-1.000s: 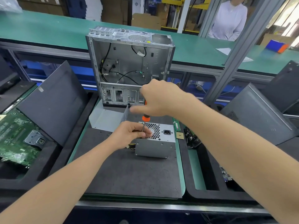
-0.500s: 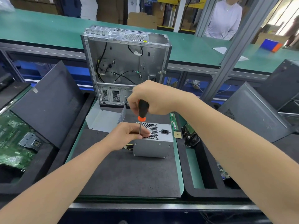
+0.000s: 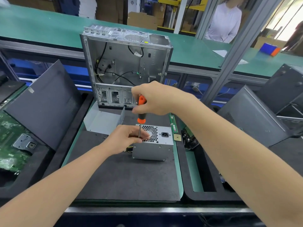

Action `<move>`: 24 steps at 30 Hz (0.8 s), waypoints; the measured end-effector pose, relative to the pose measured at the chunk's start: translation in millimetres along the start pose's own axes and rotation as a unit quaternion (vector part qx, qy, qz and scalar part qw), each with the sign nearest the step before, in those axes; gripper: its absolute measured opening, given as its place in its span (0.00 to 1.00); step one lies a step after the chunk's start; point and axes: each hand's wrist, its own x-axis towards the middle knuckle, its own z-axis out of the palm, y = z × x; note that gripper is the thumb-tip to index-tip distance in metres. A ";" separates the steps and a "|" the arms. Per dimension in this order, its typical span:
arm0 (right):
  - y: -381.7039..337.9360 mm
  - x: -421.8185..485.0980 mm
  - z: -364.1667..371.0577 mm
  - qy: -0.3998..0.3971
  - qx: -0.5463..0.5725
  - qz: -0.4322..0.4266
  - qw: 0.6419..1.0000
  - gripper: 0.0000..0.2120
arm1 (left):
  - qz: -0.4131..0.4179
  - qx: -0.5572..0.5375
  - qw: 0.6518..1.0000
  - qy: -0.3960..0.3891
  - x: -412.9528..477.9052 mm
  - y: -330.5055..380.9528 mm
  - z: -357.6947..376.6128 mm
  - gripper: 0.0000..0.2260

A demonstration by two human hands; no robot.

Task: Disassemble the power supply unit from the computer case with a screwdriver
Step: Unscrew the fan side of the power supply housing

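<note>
Lately the screwdriver [image 3: 141, 119] was regripped — handle clamped in right hand [image 3: 154, 99], shaft pinched by left hand [image 3: 126, 138] at 6 o'clock — power supply unit [image 3: 154, 150] already freed.

A long green bench [image 3: 49, 25] runs across ahead of me. Behind it stand cardboard boxes [image 3: 142, 20] and yellow racking [image 3: 168, 1]. A grey metal post [image 3: 236, 51] rises at its near edge, toward the right. Bright daylight [image 3: 288, 17] comes in beyond its right end.
</note>
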 end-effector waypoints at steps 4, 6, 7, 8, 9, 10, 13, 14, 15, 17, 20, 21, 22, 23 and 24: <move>5.4 -2.7 -16.2 -0.055 -0.022 -0.092 0.994 0.11 | 0.001 -0.006 1.000 0.004 0.0 0.4 -0.3 0.16; 6.5 -2.8 -14.7 -0.061 -0.041 -0.117 0.990 0.15 | 0.005 0.001 1.000 0.004 0.3 0.4 0.1 0.16; 7.3 -2.7 -12.4 -0.052 -0.036 -0.126 0.990 0.16 | 0.007 0.005 1.000 0.006 0.5 0.2 0.1 0.15; 6.6 -3.7 -11.5 -0.045 -0.021 -0.121 0.991 0.16 | 0.008 0.008 1.000 0.009 0.6 -0.4 0.3 0.15; 7.6 -4.5 -10.2 -0.044 -0.001 -0.113 0.993 0.16 | 0.009 0.012 1.000 0.013 0.5 -1.1 0.7 0.15; 7.2 -5.6 -9.6 -0.052 0.009 -0.104 0.993 0.17 | 0.009 0.016 1.000 0.017 0.7 -1.6 1.0 0.16; 0.7 -9.5 -0.7 -0.050 -0.026 -0.049 0.997 0.07 | 0.007 0.025 0.999 0.023 1.3 -3.2 1.0 0.17; -1.7 -7.7 4.6 -0.022 -0.060 0.002 0.998 0.13 | 0.007 0.025 0.999 0.021 1.5 -3.3 1.3 0.17; -6.5 -6.9 8.9 0.007 -0.097 0.069 0.993 0.23 | 0.007 0.025 1.000 0.019 1.7 -3.2 1.4 0.18; -17.8 -3.1 14.9 0.041 -0.134 0.177 0.974 0.32 | 0.006 0.024 1.000 0.014 2.4 -2.8 1.1 0.18; -17.9 6.0 21.3 0.075 -0.137 0.156 0.975 0.21 | 0.004 0.024 1.000 0.006 2.4 -1.8 -0.3 0.16; -17.1 6.4 19.8 0.079 -0.129 0.129 0.980 0.16 | 0.002 0.017 1.000 0.004 2.2 -1.6 -1.0 0.15; -14.1 6.1 17.3 0.077 -0.110 0.099 0.986 0.13 | -0.001 0.011 1.000 0.003 2.2 -1.3 -1.6 0.15; -9.8 4.9 14.6 0.065 -0.087 0.064 0.992 0.10 | -0.002 0.007 1.000 0.002 2.2 -1.0 -2.0 0.14; -5.7 2.7 11.2 0.049 -0.064 0.025 0.996 0.08 | -0.003 0.005 1.000 0.001 2.0 -0.5 -1.9 0.14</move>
